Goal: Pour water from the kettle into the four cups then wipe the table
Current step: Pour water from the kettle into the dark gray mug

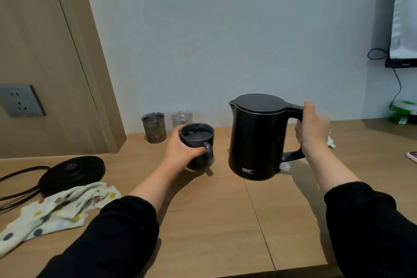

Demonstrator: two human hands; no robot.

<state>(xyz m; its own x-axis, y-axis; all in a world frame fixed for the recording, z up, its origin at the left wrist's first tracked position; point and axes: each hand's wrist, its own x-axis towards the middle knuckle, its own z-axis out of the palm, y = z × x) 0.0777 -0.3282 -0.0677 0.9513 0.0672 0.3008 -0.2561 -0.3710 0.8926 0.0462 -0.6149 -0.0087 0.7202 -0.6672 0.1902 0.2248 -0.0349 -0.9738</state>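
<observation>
Hands both grip: left (pixel 180 153) round the dark mug (pixel 198 142) (water inside), right (pixel 312 126) on the kettle (pixel 257 137) handle.

Kettle (pixel 257 137) black, white lettering; mug (pixel 198 142) dark grey; cloth (pixel 56 210) cream — yellow, blue, brown dots; table (pixel 214 221) tan wood — sleeves (pixel 117 239) black.
</observation>
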